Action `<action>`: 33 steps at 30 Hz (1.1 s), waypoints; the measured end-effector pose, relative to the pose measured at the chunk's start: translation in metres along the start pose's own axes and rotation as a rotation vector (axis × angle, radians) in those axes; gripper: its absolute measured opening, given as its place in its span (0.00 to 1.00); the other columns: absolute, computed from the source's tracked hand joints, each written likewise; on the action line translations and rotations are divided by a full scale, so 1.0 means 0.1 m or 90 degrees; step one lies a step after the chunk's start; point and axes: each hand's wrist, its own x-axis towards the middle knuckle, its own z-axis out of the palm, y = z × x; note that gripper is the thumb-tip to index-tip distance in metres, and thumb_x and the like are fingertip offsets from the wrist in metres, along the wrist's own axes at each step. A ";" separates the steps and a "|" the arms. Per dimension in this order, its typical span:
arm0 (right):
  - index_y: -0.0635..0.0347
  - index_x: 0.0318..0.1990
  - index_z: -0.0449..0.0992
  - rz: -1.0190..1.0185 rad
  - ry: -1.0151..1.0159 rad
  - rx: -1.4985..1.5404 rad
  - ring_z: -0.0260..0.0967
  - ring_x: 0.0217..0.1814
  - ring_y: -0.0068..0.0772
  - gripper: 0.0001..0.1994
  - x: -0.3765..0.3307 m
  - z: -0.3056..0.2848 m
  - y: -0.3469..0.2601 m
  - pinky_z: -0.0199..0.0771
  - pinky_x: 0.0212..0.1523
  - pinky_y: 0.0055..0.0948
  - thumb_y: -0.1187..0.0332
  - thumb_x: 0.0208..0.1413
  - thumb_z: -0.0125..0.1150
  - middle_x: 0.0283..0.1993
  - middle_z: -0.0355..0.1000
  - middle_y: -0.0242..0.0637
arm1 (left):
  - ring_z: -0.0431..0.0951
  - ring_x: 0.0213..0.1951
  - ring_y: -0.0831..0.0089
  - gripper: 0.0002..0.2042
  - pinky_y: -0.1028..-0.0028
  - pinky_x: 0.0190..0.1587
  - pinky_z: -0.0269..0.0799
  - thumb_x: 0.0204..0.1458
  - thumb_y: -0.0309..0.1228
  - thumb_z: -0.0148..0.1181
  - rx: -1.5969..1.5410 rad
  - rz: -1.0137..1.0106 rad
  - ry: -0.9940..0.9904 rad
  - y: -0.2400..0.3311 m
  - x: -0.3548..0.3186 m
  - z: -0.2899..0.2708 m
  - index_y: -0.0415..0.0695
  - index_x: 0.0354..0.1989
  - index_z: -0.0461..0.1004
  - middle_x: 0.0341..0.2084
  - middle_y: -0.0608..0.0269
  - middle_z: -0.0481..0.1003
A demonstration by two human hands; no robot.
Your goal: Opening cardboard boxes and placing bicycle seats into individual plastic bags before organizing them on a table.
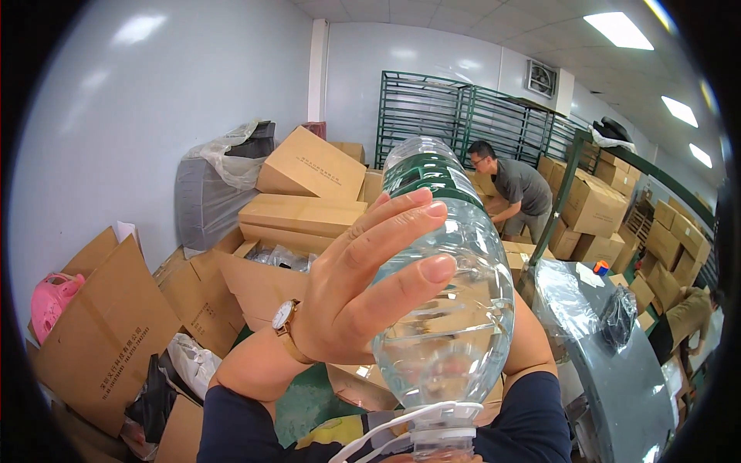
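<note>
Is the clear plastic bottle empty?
No, the clear plastic bottle, tipped up by the left hand, has water pooled in its lower part near the neck.

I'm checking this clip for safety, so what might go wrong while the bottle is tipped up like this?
The clear water bottle is tilted neck-down toward the person, held mainly by the left hand; its smooth wall might slip and spill. The right hand is hidden behind the bottle, so its support is unclear. The bottle also blocks much of the view ahead, where open cardboard boxes crowd the floor, a possible trip hazard.
</note>
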 end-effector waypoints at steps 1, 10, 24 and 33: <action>0.63 0.55 0.67 0.003 0.001 0.007 0.71 0.50 0.32 0.16 0.00 0.01 -0.01 0.75 0.48 0.32 0.72 0.59 0.51 0.52 0.69 0.39 | 0.72 0.51 0.46 0.25 0.53 0.51 0.69 0.41 0.35 0.68 0.001 0.000 0.001 0.01 0.01 0.00 0.50 0.50 0.68 0.52 0.48 0.68; 0.62 0.55 0.67 -0.028 0.001 -0.110 0.71 0.49 0.30 0.16 0.02 -0.04 0.00 0.75 0.48 0.31 0.73 0.58 0.52 0.52 0.70 0.38 | 0.71 0.51 0.47 0.25 0.53 0.52 0.68 0.40 0.35 0.69 -0.009 -0.022 -0.003 0.03 0.02 -0.02 0.50 0.50 0.68 0.52 0.49 0.67; 0.61 0.52 0.70 -0.006 -0.014 -0.016 0.72 0.47 0.29 0.14 0.06 0.15 -0.06 0.76 0.47 0.30 0.71 0.58 0.53 0.49 0.71 0.37 | 0.71 0.53 0.48 0.25 0.53 0.52 0.67 0.40 0.37 0.68 0.029 0.004 -0.038 -0.02 0.01 -0.11 0.49 0.49 0.69 0.53 0.48 0.67; 0.60 0.52 0.69 -0.034 -0.117 0.018 0.70 0.47 0.26 0.15 0.19 0.06 0.07 0.75 0.47 0.28 0.70 0.58 0.54 0.49 0.70 0.36 | 0.73 0.50 0.48 0.20 0.55 0.49 0.71 0.45 0.27 0.62 0.051 -0.012 0.006 -0.01 -0.02 -0.09 0.49 0.49 0.69 0.51 0.47 0.70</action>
